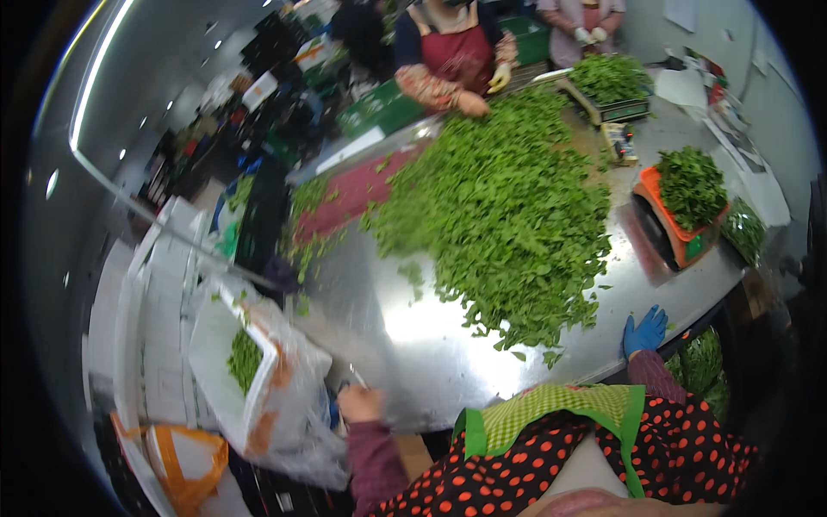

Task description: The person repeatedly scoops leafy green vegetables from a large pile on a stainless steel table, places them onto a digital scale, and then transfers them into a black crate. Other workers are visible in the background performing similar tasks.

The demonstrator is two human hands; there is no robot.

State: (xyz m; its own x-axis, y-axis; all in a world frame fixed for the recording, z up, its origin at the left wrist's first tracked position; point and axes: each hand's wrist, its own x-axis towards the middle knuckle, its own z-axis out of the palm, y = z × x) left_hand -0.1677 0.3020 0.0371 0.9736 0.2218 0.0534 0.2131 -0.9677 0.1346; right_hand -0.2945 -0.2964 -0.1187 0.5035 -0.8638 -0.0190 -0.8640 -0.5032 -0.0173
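My right hand (645, 333), in a blue glove, rests with spread fingers on the front edge of a stainless steel table (413, 349). Nothing is in it. At the table's left front corner is my left hand (360, 404), bare, its fingers curled. A thin pale object (356, 373) shows by those fingers; whether they grip it is too blurred to tell. Before me a large heap of green leafy vegetables (504, 207) covers the table's middle. On the right, an orange scale pan (652, 187) holds a bunch of leafy greens (691, 187).
A plastic-lined white foam box (213, 375) with some greens stands left of the table. Across the heap, a person in a red apron (455, 55) reaches into the leaves. Another person (585, 26) stands behind a crate of greens (610, 81). Bagged greens (743, 229) lie beside the scale.
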